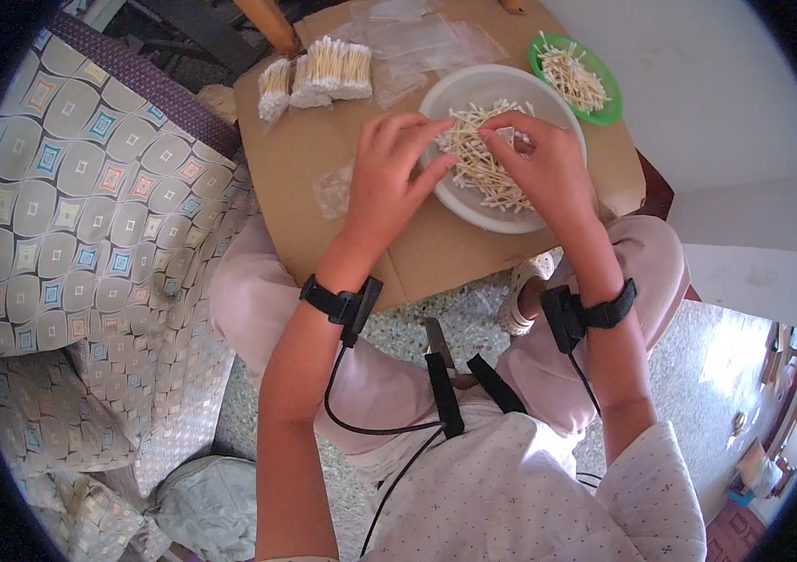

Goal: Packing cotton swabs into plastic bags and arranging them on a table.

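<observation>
A white round bowl holds a loose heap of cotton swabs with pale sticks and white tips. Over the bowl's left rim, my left hand is open, its thumb and fingers apart, and no object shows between them. My right hand reaches over the bowl from the right. Its thumb and forefinger are pinched together at the heap, seemingly on a cotton swab; the other fingers curl in, and the grip is partly hidden.
Packed bundles of cotton swabs lie at the cardboard's far left. Flat clear plastic bags are spread behind the bowl, another small bag left of my left hand. A green bowl of swabs stands far right.
</observation>
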`<state>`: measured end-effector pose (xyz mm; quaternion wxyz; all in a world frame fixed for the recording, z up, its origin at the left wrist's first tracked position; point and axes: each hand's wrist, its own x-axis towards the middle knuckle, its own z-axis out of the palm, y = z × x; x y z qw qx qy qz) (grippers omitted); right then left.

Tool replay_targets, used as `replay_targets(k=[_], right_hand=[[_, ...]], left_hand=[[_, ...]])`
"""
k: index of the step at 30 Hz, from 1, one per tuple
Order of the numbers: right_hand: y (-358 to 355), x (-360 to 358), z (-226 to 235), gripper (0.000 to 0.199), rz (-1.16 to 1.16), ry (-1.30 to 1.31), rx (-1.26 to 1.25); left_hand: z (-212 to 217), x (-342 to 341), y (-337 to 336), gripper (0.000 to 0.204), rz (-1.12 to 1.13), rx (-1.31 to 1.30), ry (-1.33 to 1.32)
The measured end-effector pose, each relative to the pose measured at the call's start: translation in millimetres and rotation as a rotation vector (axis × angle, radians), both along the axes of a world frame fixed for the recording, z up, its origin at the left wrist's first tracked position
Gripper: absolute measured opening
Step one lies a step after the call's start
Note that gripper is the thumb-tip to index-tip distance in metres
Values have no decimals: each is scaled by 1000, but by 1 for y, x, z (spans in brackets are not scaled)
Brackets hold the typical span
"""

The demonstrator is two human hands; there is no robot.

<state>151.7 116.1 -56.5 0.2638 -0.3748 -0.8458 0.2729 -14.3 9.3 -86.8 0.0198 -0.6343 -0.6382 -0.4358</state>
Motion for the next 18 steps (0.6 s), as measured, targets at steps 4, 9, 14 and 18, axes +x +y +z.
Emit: replay_targets(k=[4,9,14,18], right_hand=[[-7,-4,3,23,69,103,-159],[-15,-7,5,19,147,207,-350],[-18,-10,7,18,103,407,-476],[-15,-10,5,17,89,367,-461]], left_hand=[[-8,-3,2,21,-53,28,77],[-2,4,2,12,-52,72,52],[1,3,0,12,-12,79,-71],[5,1,-2,12,19,108,-167]])
